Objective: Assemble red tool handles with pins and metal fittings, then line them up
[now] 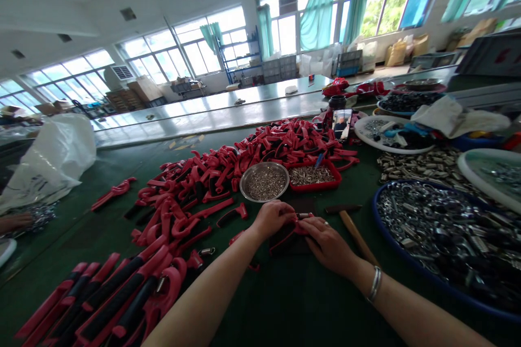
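The left hand (273, 218) and right hand (328, 244) each have a grip pinched on one red handle (299, 226), down on the green worktop (285, 293). A hammer (350, 223) lies just beside the right hand.

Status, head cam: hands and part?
Left hand and right hand both pinching red handle part on green table. Hammer lies beside right hand. Steel bowl of small parts just beyond.
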`<act>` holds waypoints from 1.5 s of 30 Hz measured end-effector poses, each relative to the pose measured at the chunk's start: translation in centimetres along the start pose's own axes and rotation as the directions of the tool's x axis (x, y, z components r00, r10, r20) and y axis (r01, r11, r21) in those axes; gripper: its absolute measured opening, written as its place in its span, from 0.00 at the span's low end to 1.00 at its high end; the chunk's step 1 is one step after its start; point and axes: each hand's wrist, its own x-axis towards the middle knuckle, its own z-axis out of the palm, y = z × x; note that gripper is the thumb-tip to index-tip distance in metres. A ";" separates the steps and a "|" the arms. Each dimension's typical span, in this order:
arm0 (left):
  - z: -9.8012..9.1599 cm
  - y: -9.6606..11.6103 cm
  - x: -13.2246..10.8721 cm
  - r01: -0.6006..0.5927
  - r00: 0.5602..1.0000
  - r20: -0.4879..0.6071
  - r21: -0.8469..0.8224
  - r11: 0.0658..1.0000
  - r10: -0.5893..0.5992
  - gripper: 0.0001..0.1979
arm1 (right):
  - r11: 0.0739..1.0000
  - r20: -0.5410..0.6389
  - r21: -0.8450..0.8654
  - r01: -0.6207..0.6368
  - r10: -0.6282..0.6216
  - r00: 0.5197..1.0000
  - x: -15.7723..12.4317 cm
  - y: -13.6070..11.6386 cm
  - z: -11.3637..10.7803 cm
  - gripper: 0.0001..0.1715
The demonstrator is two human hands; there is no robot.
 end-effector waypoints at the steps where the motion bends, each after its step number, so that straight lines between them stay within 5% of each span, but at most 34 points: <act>1: -0.1 0.1 0.0 -0.009 1.000 0.030 0.023 1.000 0.008 0.08 | 1.000 -0.005 -0.001 0.000 0.000 1.000 0.0 0.0 0.0 0.24; 12: -1.1 1.7 1.1 -0.159 0.962 0.265 0.335 0.929 0.069 0.07 | 1.000 -0.022 -0.006 0.004 -0.004 1.000 0.0 0.1 0.2 0.25; 15: -0.8 1.7 1.4 -0.085 0.973 0.232 0.299 0.950 0.014 0.06 | 1.000 -0.047 0.026 -0.004 0.005 0.999 0.0 0.0 0.1 0.25; 18: -0.2 1.6 1.4 0.164 0.979 0.131 -0.034 0.986 -0.158 0.07 | 0.994 -0.178 0.086 -0.067 0.081 0.981 0.7 -0.3 -0.3 0.20; 20: 0.2 1.8 1.1 0.342 0.939 0.183 -0.379 0.860 -0.293 0.10 | 0.983 -0.267 0.150 -0.111 0.148 0.952 1.7 -0.6 -0.7 0.16; 23: 0.3 2.2 0.5 0.484 0.874 0.365 -0.703 0.521 -0.319 0.15 | 0.946 -0.291 0.288 -0.149 0.235 0.927 3.4 -0.8 -1.3 0.12; 28: -0.3 2.6 0.0 0.568 0.799 0.514 -0.815 0.114 -0.313 0.11 | 0.838 -0.204 0.497 -0.224 0.364 0.909 5.1 -0.6 -1.4 0.11; 32: -0.2 2.6 -0.1 0.566 0.777 0.531 -0.825 0.006 -0.338 0.12 | 0.865 -0.259 0.469 -0.178 0.327 0.909 5.4 -1.0 -1.0 0.10; 36: -0.2 2.0 -0.2 0.528 0.818 0.447 -0.834 0.163 -0.361 0.17 | 0.903 -0.274 0.391 -0.177 0.298 0.914 5.7 -1.4 -1.0 0.10; 39: -0.8 0.9 -0.3 0.435 0.882 0.216 -0.717 0.546 -0.419 0.20 | 0.948 -0.180 0.254 -0.193 0.243 0.953 5.8 -0.9 -1.3 0.07; 42: -1.5 -0.2 -0.7 0.332 0.934 -0.051 -0.239 0.913 -0.353 0.18 | 0.977 0.005 0.036 -0.211 0.211 0.977 5.9 -0.2 -1.7 0.07; 45: -1.6 -0.7 -1.3 0.262 0.963 -0.104 0.174 0.949 -0.247 0.13 | 0.973 0.103 -0.108 -0.206 0.217 0.971 6.2 0.0 -1.9 0.09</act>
